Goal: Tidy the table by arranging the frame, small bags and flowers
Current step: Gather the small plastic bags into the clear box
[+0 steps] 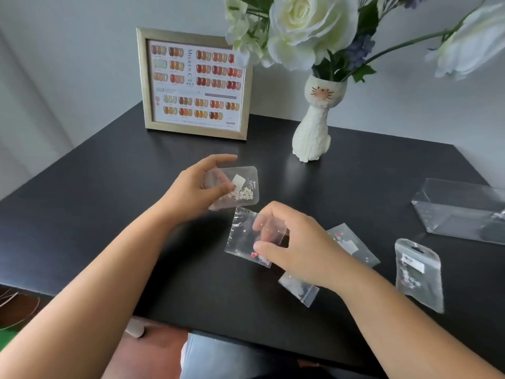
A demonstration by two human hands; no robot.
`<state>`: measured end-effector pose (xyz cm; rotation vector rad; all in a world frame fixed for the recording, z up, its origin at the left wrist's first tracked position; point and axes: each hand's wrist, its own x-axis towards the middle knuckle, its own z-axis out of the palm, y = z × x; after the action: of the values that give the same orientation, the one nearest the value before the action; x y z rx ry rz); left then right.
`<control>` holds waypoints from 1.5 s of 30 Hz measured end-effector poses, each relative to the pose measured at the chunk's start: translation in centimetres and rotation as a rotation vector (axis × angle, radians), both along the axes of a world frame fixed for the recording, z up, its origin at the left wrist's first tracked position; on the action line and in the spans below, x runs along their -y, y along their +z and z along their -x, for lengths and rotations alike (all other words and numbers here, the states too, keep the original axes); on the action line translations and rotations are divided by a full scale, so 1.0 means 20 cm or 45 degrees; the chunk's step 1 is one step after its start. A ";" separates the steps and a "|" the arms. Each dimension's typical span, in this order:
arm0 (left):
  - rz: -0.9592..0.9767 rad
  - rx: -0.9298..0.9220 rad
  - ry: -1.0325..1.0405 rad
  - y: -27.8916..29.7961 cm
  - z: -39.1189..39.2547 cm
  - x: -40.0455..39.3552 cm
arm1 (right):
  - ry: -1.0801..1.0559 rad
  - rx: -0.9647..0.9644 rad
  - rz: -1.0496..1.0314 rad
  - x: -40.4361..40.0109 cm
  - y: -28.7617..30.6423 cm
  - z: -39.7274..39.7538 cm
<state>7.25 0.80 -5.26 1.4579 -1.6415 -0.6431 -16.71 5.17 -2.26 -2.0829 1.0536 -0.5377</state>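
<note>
My left hand (195,187) grips a small clear bag of white flower charms (243,187) just above the black table (95,203). Right of it, my right hand (295,247) pinches a second clear bag with red bits (241,236). Three more small bags lie flat: one under my right wrist (300,292), one behind that hand (352,244), one with a hang tab at the right (418,274). A gold frame holding a nail colour chart (195,83) stands at the back. White flowers (308,26) fill a white cat-shaped vase (313,132) beside it.
A clear plastic box (461,212) lies on its side at the table's right edge. The table's near edge runs in front of my lap, with a brown seat (153,348) below. A grey wall rises behind the table.
</note>
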 end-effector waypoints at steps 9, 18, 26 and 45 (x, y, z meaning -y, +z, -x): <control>0.123 -0.182 -0.129 0.10 0.49 -0.03 | -0.331 0.394 0.147 0.08 0.12 0.62; 0.185 -0.087 -0.323 0.22 1.00 0.11 | -1.008 0.186 0.671 0.30 0.17 1.33; 0.270 0.039 -0.463 0.27 1.46 0.26 | -1.151 -0.064 0.606 0.43 0.08 1.64; 0.164 0.176 -0.357 0.20 1.98 0.43 | -1.189 -0.187 0.552 0.52 -0.12 1.81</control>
<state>-32.31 -7.85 -1.30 1.2129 -1.9798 -0.5871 -52.92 -5.33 -4.72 -1.8849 2.1597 -1.1498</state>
